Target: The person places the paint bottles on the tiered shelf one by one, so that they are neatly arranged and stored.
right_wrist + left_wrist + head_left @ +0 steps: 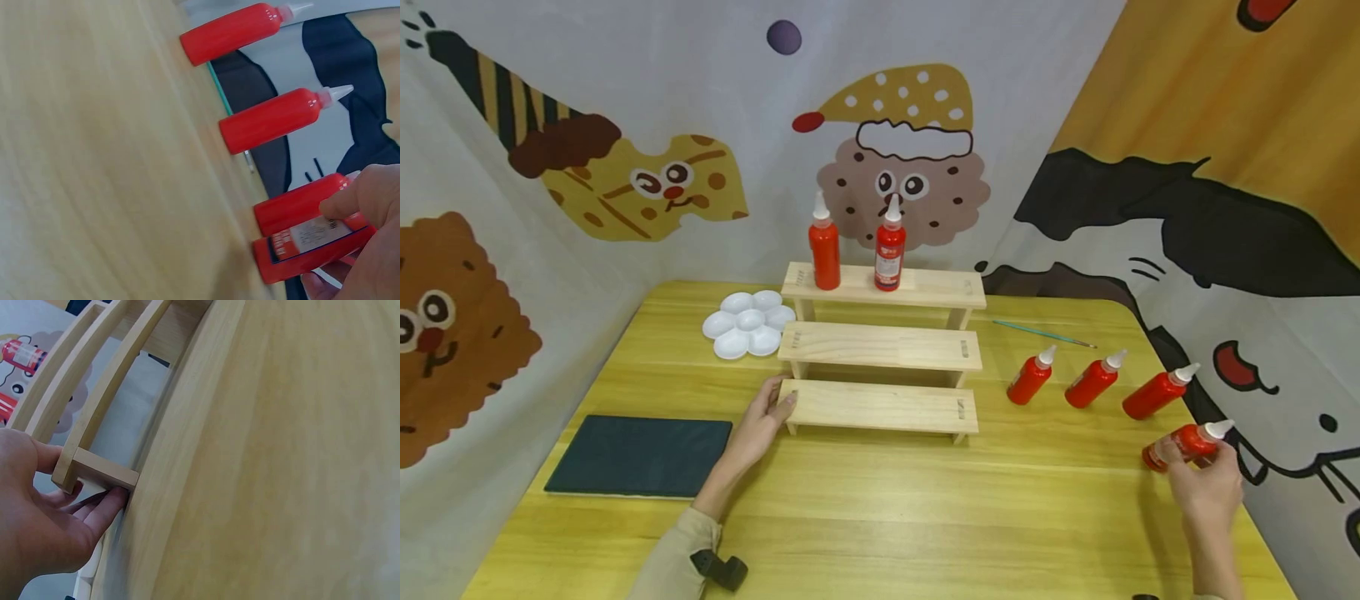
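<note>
My left hand (763, 421) pinches the left end of the lowest step of a three-tier wooden stand (880, 406), with its thumb on top. In the left wrist view, the fingers reach beneath the step beside its leg (106, 470). At the far right, my right hand (1213, 483) grips a red squeeze bottle of paint (1180, 446) with a white nozzle. A label (312, 239) shows on that bottle in the right wrist view; whether its base touches the table cannot be told. Two similar bottles, one left (825, 254) and one right (889, 258), stand on the top step.
Three more red bottles, near (1152, 395), middle (1092, 383) and far (1030, 379), stand right of the stand. Behind them lies a thin green paintbrush (1037, 332). A white flower-shaped palette (749, 320) and a dark rectangular board (640, 457) lie to the left.
</note>
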`<state>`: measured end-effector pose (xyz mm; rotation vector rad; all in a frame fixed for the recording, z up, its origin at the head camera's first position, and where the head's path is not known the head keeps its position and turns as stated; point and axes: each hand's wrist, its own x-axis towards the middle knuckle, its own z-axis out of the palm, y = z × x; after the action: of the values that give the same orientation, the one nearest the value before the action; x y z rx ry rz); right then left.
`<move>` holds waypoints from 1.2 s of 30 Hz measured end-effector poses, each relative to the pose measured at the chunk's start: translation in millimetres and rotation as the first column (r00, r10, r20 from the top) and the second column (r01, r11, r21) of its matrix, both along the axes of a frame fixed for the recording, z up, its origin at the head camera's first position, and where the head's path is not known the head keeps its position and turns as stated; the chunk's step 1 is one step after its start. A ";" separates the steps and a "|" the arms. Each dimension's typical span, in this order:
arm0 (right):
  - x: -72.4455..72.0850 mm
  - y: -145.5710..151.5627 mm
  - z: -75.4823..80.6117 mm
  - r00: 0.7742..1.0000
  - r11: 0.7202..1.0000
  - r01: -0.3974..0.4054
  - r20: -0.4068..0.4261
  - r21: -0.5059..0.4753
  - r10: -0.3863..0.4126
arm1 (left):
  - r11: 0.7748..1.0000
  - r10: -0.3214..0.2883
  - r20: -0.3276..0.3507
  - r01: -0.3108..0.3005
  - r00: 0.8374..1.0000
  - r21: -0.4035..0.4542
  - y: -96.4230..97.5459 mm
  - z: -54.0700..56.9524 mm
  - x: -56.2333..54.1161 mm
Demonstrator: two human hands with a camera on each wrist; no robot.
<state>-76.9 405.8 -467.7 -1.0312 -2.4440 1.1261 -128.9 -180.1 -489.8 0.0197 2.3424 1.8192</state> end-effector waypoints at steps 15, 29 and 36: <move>7.5 -4.9 -20.6 1.000 0.997 -0.018 -0.024 0.072 0.020 | 1.000 -0.010 0.004 0.010 1.000 -0.004 -0.4 -1.6 -0.5; 7.5 -15.8 -10.7 0.999 0.999 0.005 -0.045 0.054 -0.002 | 1.000 -0.005 0.008 0.005 1.000 -0.007 -1.3 -2.6 -1.1; 3.8 -29.7 11.1 0.991 0.994 -0.006 -0.134 0.108 0.021 | 1.000 0.004 0.015 -0.004 1.000 -0.024 -1.8 -3.7 -1.7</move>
<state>-73.2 376.1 -456.6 -0.8783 -2.3793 1.0208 -130.6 -182.0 -493.5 -0.0017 2.3557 1.7872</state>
